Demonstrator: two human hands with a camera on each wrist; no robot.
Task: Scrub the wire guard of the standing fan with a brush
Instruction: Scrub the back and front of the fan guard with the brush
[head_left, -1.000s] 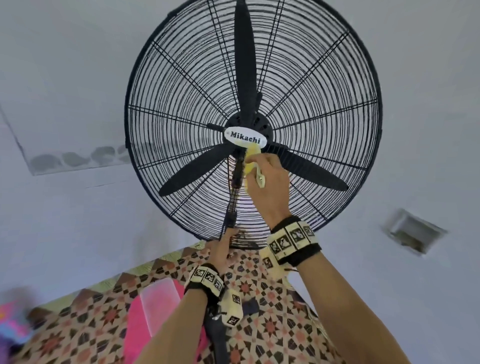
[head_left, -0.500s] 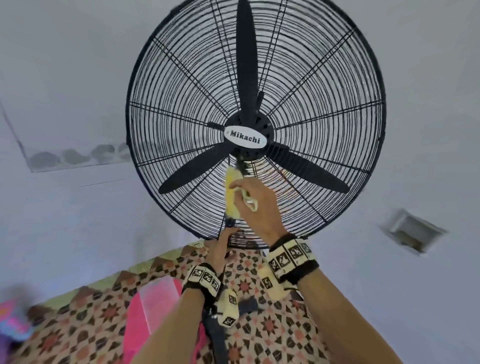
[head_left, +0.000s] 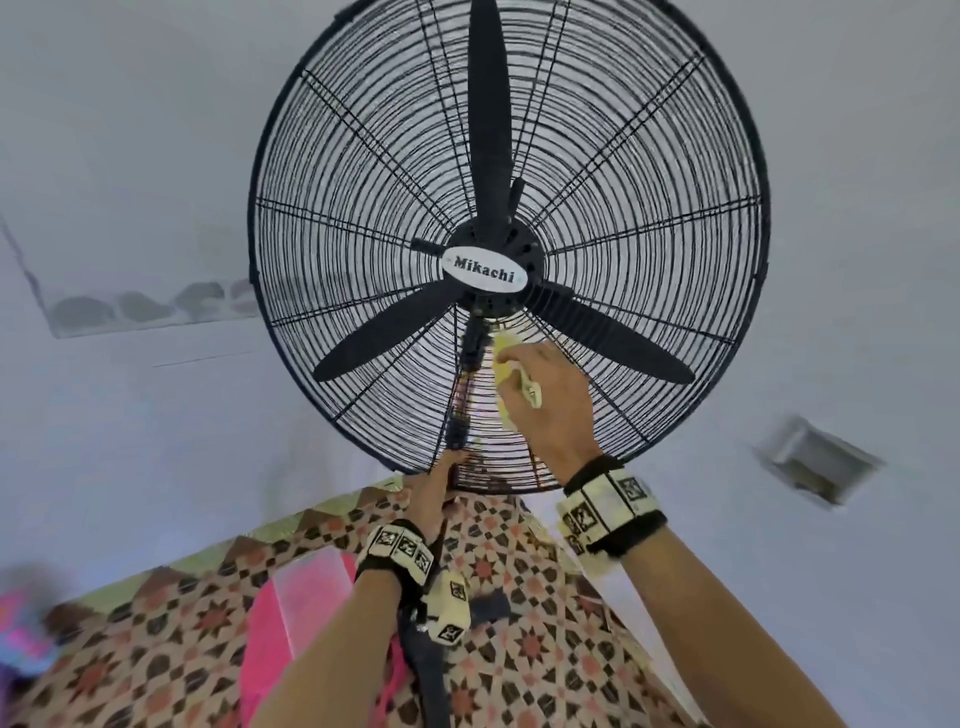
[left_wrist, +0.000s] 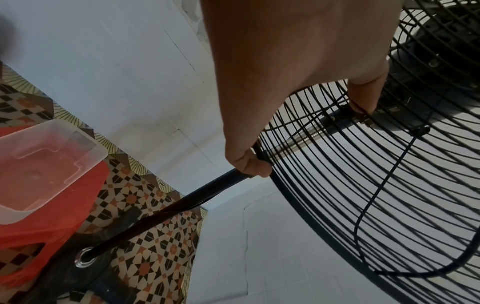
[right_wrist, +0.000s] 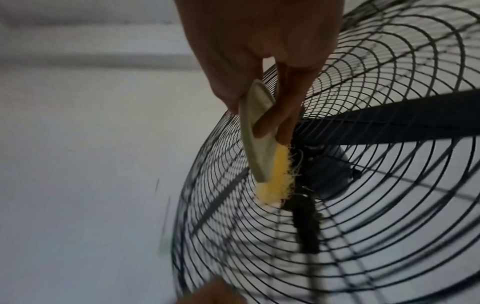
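Note:
The fan's black round wire guard (head_left: 649, 182) fills the upper head view, with three blades and a white hub badge (head_left: 484, 273) behind it. My right hand (head_left: 540, 384) grips a brush (head_left: 506, 374) with a pale handle and yellow bristles. In the right wrist view the brush (right_wrist: 259, 148) lies with its bristles against the wires just below the hub, held by my right hand (right_wrist: 270, 115). My left hand (head_left: 431, 493) grips the guard's bottom rim. In the left wrist view, my left hand (left_wrist: 298, 92) has its thumb curled round the rim of the guard (left_wrist: 389, 205).
Under the fan head, the black pole (left_wrist: 207, 189) runs down to a patterned tiled floor (head_left: 519, 623). A pink stool carrying a clear plastic tub (head_left: 311, 587) stands left of the pole. White walls surround the fan. A small wall box (head_left: 815, 462) sits at the right.
My right hand swept the brush down from the hub, then a little to the right across the wires. My left hand kept its hold on the rim.

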